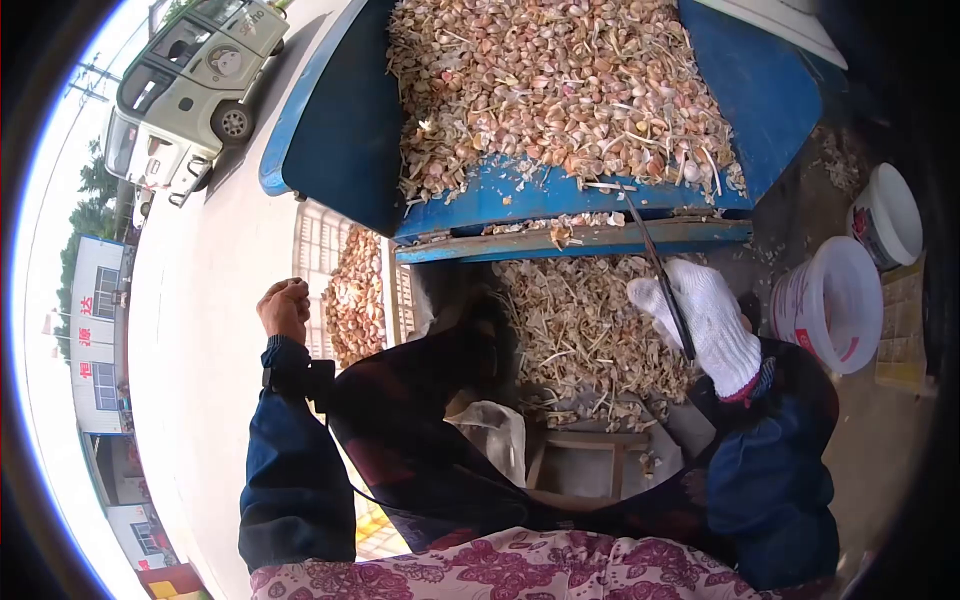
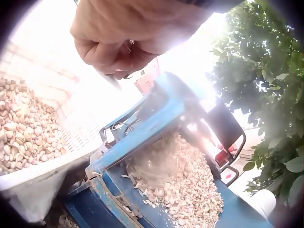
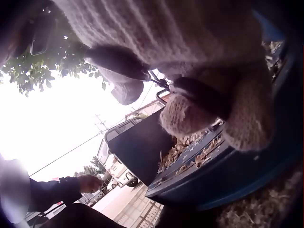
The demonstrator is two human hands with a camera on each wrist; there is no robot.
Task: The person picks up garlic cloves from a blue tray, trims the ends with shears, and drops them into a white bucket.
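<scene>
My right hand (image 1: 710,320), in a white knitted glove, grips a long, thin, dark tool (image 1: 668,285) at the front of the blue trough. In the right wrist view the tool shows two dark handles (image 3: 116,61) with metal between them, gloved fingers (image 3: 183,116) around them. The tool's far end reaches the trough lip, near a pale stem piece (image 1: 610,187). My bare left hand (image 1: 285,308) is raised at the left, beside the crate of cloves, its fingers curled together. I cannot tell whether anything small is inside it.
Garlic cloves (image 1: 560,90) fill the blue trough (image 1: 470,215). Below lies a heap of husks and stems (image 1: 590,320). A white crate (image 1: 392,290) holds cloves (image 1: 355,295) at the left. White buckets (image 1: 800,305) stand at the right; a van (image 1: 190,85) is parked beyond.
</scene>
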